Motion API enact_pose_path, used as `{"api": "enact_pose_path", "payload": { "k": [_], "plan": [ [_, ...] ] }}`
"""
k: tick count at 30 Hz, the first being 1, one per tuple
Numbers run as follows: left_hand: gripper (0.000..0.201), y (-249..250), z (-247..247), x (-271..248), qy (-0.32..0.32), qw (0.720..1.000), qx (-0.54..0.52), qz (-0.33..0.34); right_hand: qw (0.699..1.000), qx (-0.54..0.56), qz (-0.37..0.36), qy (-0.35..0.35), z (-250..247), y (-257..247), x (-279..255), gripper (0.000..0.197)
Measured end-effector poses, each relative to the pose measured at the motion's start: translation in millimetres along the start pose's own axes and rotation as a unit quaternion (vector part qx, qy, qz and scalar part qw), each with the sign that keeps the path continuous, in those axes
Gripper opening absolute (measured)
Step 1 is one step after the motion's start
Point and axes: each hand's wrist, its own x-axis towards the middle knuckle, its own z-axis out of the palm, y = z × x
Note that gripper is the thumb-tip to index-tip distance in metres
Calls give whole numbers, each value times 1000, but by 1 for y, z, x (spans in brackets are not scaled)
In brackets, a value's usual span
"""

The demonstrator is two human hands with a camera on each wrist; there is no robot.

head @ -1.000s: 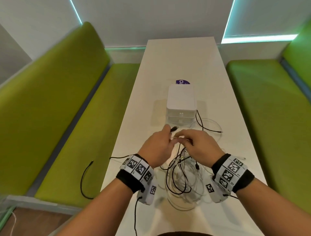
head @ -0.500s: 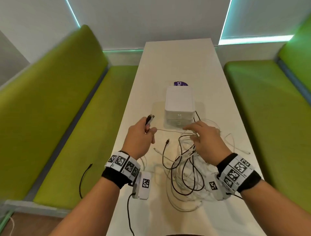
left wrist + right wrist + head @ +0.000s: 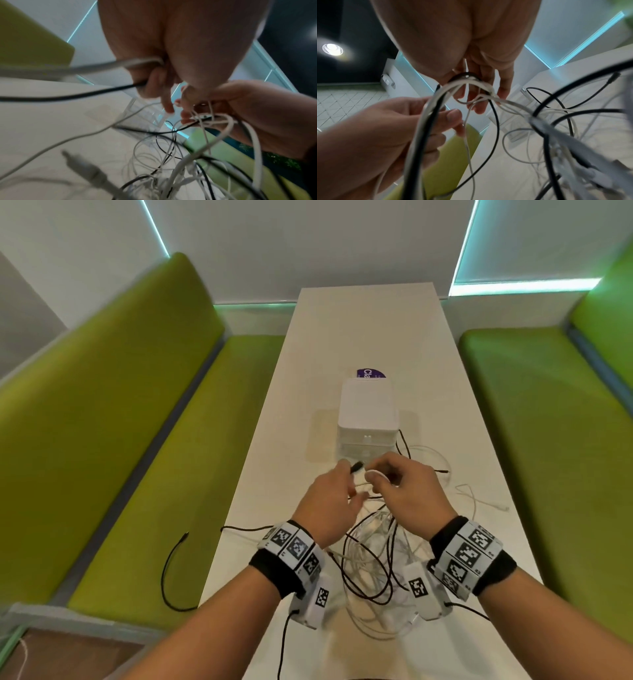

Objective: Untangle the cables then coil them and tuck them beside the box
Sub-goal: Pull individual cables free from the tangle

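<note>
A tangle of white and black cables (image 3: 373,563) lies on the white table (image 3: 342,337), just in front of the white box (image 3: 368,412). Both hands meet above the tangle, close to the box's front. My left hand (image 3: 346,484) grips a black cable (image 3: 109,89) and a white one, and a black plug (image 3: 358,465) sticks out past its fingers. My right hand (image 3: 380,477) pinches a bunch of white and black strands (image 3: 467,81), which hang down in loops to the pile. The fingertips of both hands almost touch.
One black cable (image 3: 174,570) droops over the table's left edge above the green bench (image 3: 137,491). A loose white cable (image 3: 479,498) and a black end (image 3: 442,471) lie right of the hands. A purple sticker (image 3: 370,373) shows behind the box. Another green bench (image 3: 548,440) runs along the right.
My left hand, which had swung out left with the plug, has come back to meet my right hand. The right hand has risen off the pile with strands in it.
</note>
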Motion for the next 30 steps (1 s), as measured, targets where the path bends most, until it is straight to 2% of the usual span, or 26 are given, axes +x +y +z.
{"api": "enact_pose_path", "payload": {
  "k": [2, 3, 5, 6, 7, 9, 11, 12, 14, 19, 21, 23, 26, 30],
  "plan": [
    [33, -5, -6, 4, 67, 998, -9, 13, 999, 33, 12, -5, -5, 1, -2, 5],
    [35, -7, -9, 7, 63, 998, -17, 10, 999, 44, 17, -10, -7, 1, -3, 4],
    [34, -5, -13, 10, -10, 1000, -29, -3, 997, 74, 22, -19, -8, -1, -5, 7],
    [28, -4, -12, 10, -35, 998, -43, -6, 995, 95, 22, -20, -8, -2, -6, 15],
    [22, -3, -11, 10, -38, 997, -67, -8, 993, 115, 19, -17, -8, -3, -6, 26],
    [26, -3, -10, 9, -21, 993, -116, -15, 989, 144, 15, 3, -9, -2, -5, 47],
    [23, -5, -10, 8, -21, 992, -120, -27, 983, 178, 30, 22, -9, 2, -3, 52],
    [31, -4, -9, 7, -30, 994, -103, -33, 979, 197, 37, 25, -7, 4, -3, 53],
    [50, -3, -2, 6, -65, 994, -78, -43, 973, 222, 48, 33, -3, 3, -3, 53],
    [34, -3, 11, 5, -84, 994, -53, -50, 963, 259, 62, 48, 3, 0, -7, 35],
    [28, -3, 10, 4, -97, 993, -60, -42, 960, 265, 66, 61, 1, 1, -7, 34],
    [35, 1, 9, 2, -110, 991, -72, -37, 955, 276, 72, 79, -2, 3, -4, 36],
    [39, 0, 12, 3, -91, 992, -70, -52, 949, 295, 77, 86, -4, 6, 0, 38],
    [26, -6, 9, 4, -89, 991, -92, -50, 960, 254, 73, 89, -6, 9, 1, 37]
  ]
}}
